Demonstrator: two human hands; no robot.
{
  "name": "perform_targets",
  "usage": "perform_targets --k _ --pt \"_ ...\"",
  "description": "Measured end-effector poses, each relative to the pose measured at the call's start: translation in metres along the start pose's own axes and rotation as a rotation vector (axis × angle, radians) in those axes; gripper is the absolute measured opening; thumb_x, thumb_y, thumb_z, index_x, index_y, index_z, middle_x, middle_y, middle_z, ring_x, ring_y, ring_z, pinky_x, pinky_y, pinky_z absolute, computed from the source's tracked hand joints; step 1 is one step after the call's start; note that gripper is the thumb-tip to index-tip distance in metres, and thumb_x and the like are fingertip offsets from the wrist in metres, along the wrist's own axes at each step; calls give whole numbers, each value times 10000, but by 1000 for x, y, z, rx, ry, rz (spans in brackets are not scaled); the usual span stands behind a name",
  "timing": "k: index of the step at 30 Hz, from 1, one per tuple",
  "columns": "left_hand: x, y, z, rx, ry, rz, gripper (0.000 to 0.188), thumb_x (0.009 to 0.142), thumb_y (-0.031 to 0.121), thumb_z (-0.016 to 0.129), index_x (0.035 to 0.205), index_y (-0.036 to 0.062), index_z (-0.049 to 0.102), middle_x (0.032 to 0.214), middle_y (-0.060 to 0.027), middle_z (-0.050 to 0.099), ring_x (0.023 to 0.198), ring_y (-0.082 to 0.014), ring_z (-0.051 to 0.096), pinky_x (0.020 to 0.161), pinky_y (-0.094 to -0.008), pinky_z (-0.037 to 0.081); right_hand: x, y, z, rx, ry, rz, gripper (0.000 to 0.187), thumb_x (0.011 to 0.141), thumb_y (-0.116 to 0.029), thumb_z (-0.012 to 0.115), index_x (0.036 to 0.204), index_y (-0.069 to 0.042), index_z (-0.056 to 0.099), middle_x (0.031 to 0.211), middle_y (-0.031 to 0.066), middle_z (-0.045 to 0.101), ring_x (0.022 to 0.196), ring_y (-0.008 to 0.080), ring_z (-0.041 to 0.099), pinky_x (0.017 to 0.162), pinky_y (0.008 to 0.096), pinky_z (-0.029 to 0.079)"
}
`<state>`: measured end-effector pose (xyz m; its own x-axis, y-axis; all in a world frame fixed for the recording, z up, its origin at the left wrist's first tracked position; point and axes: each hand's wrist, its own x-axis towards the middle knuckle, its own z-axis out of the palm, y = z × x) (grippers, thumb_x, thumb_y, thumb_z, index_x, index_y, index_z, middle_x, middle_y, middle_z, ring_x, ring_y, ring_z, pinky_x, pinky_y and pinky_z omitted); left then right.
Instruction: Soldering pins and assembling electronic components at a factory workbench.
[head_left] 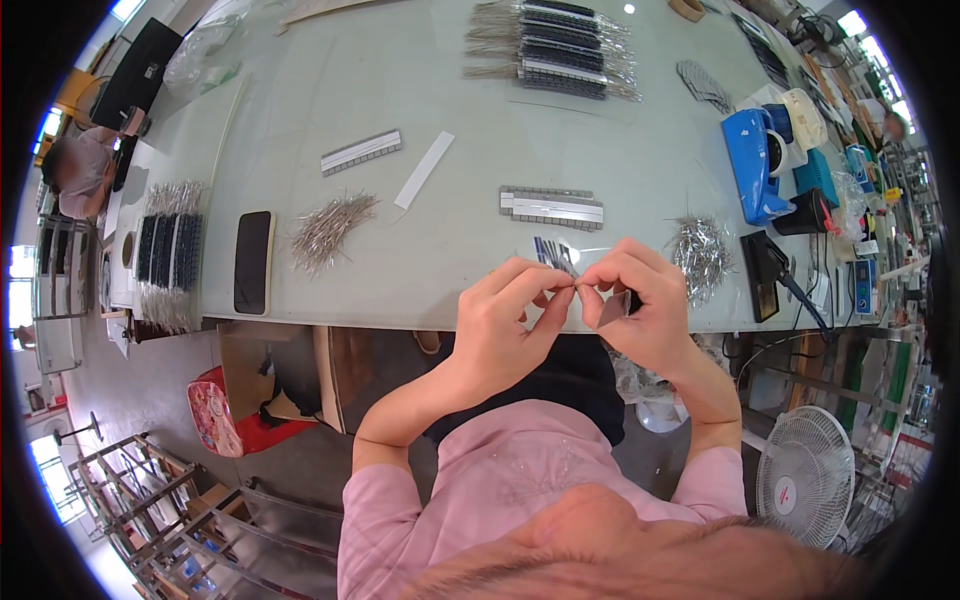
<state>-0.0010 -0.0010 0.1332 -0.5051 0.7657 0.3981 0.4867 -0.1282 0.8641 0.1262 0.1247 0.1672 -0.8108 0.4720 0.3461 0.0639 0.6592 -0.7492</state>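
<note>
My left hand (512,308) and my right hand (640,308) meet fingertip to fingertip over the table's near edge. Both are closed in a pinch, and what sits between the fingertips is too small to make out. A small dark-and-light striped piece (552,254) sticks out just beyond the fingertips; I cannot tell which hand holds it. A small dark piece (633,301) shows inside the curl of my right hand. Ahead lies a grey slotted strip holder (551,207). To the right of my right hand is a pile of thin silvery wire pieces (703,258).
Another pile of wires (335,232), a second slotted holder (361,153), a white strip (425,170) and a phone (253,262) lie left. Wire-ended bundles (562,50) sit far back. A blue tape dispenser (752,165) stands right; a fan (806,478) is below right. Another person (85,175) sits far left.
</note>
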Motion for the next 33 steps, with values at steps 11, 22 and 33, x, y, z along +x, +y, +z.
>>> perform_targets --k 11,22,33 --pt "-1 0 8 59 41 31 159 755 -17 735 881 66 683 830 -42 666 675 -190 665 587 -299 521 -8 5 9 -147 109 -175 208 670 11 766 832 -78 669 720 29 582 545 182 540 463 299 407" --pt "1 -6 12 100 72 105 169 716 -9 742 846 81 682 810 -30 662 687 -201 649 610 -309 516 -13 14 12 -74 164 -176 214 670 36 764 828 -75 670 711 21 583 526 145 518 437 277 377" --pt "4 -8 12 144 59 171 169 710 1 741 835 89 670 799 -23 648 689 -201 630 585 -311 502 -13 18 9 -18 114 -100 205 699 35 764 856 -66 682 744 43 602 529 145 533 445 271 398"
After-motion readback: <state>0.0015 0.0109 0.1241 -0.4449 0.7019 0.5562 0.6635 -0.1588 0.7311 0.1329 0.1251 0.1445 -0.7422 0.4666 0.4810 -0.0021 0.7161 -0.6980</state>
